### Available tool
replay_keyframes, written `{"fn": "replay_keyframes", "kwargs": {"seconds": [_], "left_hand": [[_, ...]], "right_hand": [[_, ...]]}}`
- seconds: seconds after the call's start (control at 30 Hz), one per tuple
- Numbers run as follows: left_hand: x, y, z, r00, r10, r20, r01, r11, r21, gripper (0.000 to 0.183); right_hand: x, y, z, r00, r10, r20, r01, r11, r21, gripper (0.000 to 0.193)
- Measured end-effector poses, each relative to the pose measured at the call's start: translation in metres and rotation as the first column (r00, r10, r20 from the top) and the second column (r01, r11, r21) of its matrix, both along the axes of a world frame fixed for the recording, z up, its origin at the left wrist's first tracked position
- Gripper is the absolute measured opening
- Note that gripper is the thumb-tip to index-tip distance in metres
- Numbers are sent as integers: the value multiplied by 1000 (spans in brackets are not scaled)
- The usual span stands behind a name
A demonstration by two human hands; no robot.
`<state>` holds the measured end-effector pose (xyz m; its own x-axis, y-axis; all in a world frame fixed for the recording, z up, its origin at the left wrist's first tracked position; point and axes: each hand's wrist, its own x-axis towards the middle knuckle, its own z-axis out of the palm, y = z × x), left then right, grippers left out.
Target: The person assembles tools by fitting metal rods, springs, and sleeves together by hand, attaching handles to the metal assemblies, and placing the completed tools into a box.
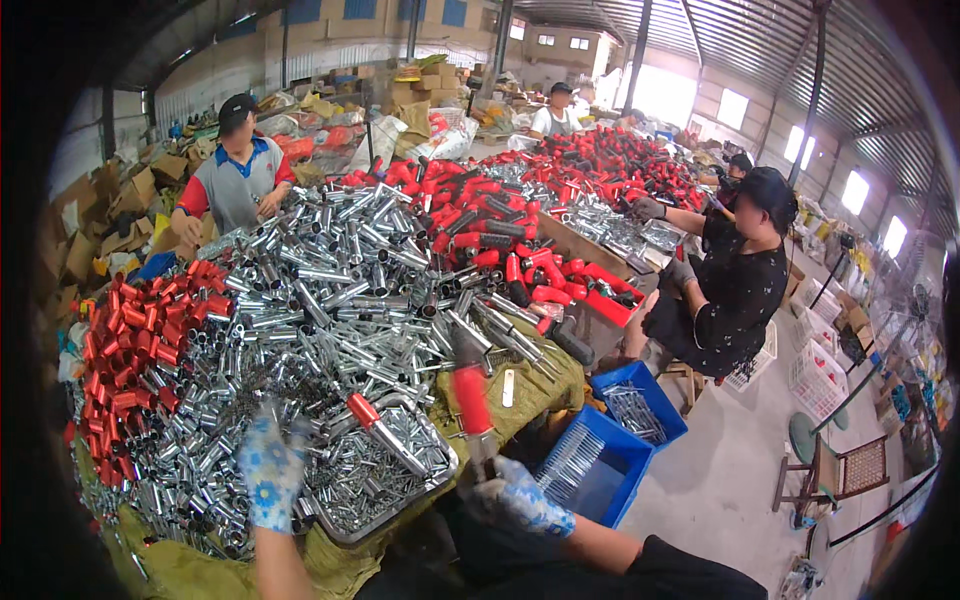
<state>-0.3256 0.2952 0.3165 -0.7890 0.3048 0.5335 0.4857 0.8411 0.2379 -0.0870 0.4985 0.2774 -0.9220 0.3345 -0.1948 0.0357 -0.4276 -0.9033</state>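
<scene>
My right hand [522, 498], in a white glove with a blue pattern, is closed around the lower end of a tool with a red sleeve [470, 398] and a metal shank. The tool stands roughly upright and is smeared by motion. My left hand [270, 472], gloved alike, hovers over or touches loose chrome parts beside a metal tray [446, 466]. Its fingers are blurred, so whether it grips anything does not show. Small metal pieces fill the tray. Across them lies a chrome tube with a red end [386, 434].
A heap of chrome tubes [330, 290] covers the bench, with red sleeves [130, 340] at left and red-and-black handles [490, 215] beyond. Blue bins [640, 470] with metal rods stand at right. One co-worker [735, 270] sits at right; another [240, 170] is across the heap.
</scene>
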Motion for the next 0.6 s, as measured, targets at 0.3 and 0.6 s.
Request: {"fn": "replay_keyframes", "kwargs": {"seconds": [0.3, 0.6], "left_hand": [[116, 67, -30, -273, -933, -236, -278, -158, 948, 69], [136, 66, -4, -545, -758, -358, -329, -200, 923, 64]], "right_hand": [[-1, -41, -19, 681, 576, -452, -715, 387, -583, 42], [7, -38, -71, 468, 716, -518, -859, 231, -458, 38]]}}
